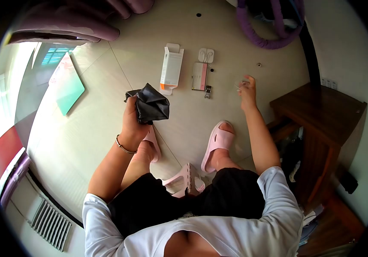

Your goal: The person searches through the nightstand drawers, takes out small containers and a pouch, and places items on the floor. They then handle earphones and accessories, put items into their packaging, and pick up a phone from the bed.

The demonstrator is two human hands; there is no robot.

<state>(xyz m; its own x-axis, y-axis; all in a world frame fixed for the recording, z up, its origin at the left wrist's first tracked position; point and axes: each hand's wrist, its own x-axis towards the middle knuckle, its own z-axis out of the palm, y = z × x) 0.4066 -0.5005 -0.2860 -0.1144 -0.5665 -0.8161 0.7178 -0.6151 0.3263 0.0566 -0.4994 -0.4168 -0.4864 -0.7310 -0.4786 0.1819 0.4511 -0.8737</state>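
My left hand [132, 122] is closed around a black, crinkled, shiny pouch [153, 103], held up left of the middle. My right hand [248, 95] hovers over the floor on the right, fingers curled together around a small clear or silvery thing [244, 83] too blurred to name. On the floor between and beyond the hands lie an opened white box with orange at one end [172, 68], white wired earphones in a tray [206, 55], a flat pink and white box [199, 77], a small metal clip-like piece [208, 91] and a small black round piece [212, 70].
A small ring-like piece [259, 64] and a black disc [198, 15] lie on the tiles. A wooden cabinet [321, 107] stands at right, a purple-wrapped hoop [249, 32] at upper right. A mint-green folder [70, 88] lies left, below a purple curtain [64, 23]. Pink slippers [219, 141] are on the feet.
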